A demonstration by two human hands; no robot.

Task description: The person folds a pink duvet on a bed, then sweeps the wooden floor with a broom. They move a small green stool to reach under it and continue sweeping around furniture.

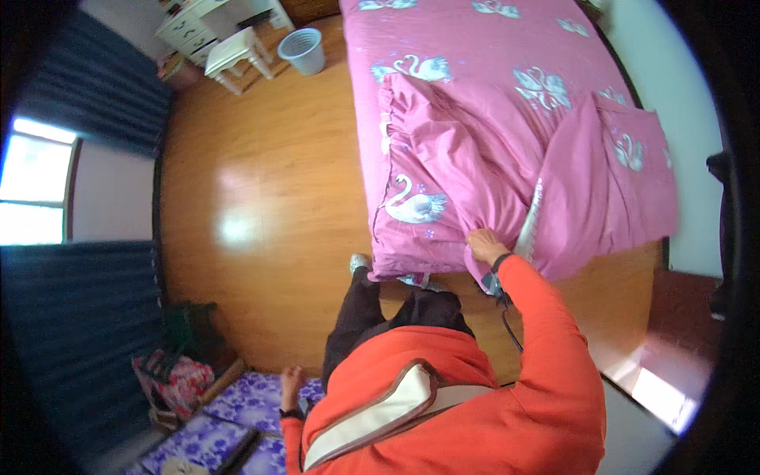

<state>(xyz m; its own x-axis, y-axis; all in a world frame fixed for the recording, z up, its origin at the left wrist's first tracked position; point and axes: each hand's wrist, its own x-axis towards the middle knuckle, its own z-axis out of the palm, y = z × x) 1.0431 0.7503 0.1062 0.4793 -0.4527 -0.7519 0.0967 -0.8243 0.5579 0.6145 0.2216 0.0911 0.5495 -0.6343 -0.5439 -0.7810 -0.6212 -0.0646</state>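
Observation:
My right hand (485,244) is closed on a fold of pink bedding fabric (469,172), probably a duvet cover, bunched up on the bed's near end. Creases run from my fingers up into the cloth. Just right of the hand, a pale strip (529,222) shows along a fold. White swans (415,205) are printed on the fabric, and more pink swan-print bedding (475,41) covers the bed beyond. My left hand (291,380) hangs low at my side, above a purple flowered surface (249,395). Its fingers look curled, but their grip is not clear.
Wooden flooring (267,178) stretches left of the bed. A blue wastebasket (303,52) and a white stool (237,53) stand near a white drawer unit (189,35). Dark curtains (83,309) hang at left. A dark cord (510,329) trails below my right forearm.

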